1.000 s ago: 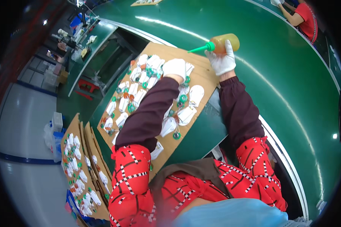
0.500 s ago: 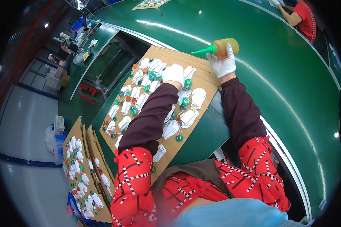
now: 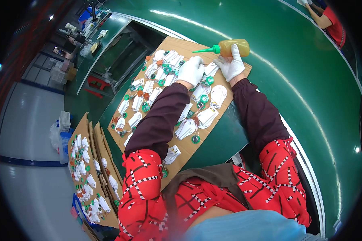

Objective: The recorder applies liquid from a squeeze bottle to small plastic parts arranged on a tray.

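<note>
In my right hand [image 3: 231, 66], gloved in white, is a squeeze bottle [image 3: 238, 47] of yellowish liquid. It lies nearly level, and its long green nozzle [image 3: 205, 50] points left above the far part of the cardboard sheet [image 3: 181, 158]. My left hand [image 3: 190, 72], also white-gloved, is closed and bent down among the white parts on that sheet. What its fingers grip is hidden. Around it lie several white flat pieces [image 3: 219, 96] joined by thin wires to round green components [image 3: 204, 99] and small orange-brown bits [image 3: 140, 93].
The sheet rests on a green worktable [image 3: 293, 52] with a pale metal edge. At my lower left, more cardboard sheets [image 3: 104, 160] carry similar wired parts. A co-worker in red [image 3: 333, 27] sits at the far right. A red stool [image 3: 97, 85] stands beyond a gap at left.
My right hand and the bottle have come left, nearer my left hand and over the sheet. My left hand stays among the same parts. The whole view has shifted slightly.
</note>
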The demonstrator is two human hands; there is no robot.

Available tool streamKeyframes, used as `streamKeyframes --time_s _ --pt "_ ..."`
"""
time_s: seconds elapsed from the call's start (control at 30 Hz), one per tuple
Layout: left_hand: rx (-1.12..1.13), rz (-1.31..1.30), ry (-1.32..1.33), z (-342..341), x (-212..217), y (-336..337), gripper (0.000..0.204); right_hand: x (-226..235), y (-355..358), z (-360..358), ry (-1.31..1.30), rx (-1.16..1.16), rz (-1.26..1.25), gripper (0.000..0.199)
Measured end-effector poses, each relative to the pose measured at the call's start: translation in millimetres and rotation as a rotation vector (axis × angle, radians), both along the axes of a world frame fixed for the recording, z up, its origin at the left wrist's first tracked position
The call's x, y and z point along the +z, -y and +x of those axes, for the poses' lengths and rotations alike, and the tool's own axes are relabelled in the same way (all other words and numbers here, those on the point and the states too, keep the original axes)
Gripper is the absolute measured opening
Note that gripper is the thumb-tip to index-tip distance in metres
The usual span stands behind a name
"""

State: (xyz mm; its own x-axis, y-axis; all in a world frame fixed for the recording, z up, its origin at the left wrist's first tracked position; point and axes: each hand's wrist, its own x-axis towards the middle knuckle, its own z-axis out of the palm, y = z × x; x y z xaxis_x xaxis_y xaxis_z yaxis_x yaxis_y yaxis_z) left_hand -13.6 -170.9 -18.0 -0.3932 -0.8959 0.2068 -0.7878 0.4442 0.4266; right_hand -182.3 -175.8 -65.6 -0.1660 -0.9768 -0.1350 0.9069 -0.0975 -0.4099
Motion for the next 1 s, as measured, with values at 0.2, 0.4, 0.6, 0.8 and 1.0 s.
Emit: streamKeyframes --time_s 0.2,0.4,0.6,0.8,1.0 --pt "0.115 -0.001 0.058 -7.7 5.8 2.7 0.021 7.5 -4.9 5.8 0.015 -0.019 0.04 0.062" --pt "0.061 -0.044 0.007 -3.2 -6.4 20.1 0.023 14.2 -4.1 -11.3 0.002 0.023 0.078 0.056" --pt "0.052 0.094 -0.123 -2.0 -15.0 26.1 0.022 43.2 -13.4 -56.3 -0.594 -0.255 -0.272 0.034" --pt "0.032 -0.044 0.003 -5.0 -7.8 23.6 0.022 65.5 -36.4 -41.6 -0.953 -0.221 -0.383 0.049" --pt "0.062 -0.048 0.065 -13.2 -0.5 19.5 0.024 57.1 -33.1 -24.6 -1.042 -0.246 -0.396 0.068"
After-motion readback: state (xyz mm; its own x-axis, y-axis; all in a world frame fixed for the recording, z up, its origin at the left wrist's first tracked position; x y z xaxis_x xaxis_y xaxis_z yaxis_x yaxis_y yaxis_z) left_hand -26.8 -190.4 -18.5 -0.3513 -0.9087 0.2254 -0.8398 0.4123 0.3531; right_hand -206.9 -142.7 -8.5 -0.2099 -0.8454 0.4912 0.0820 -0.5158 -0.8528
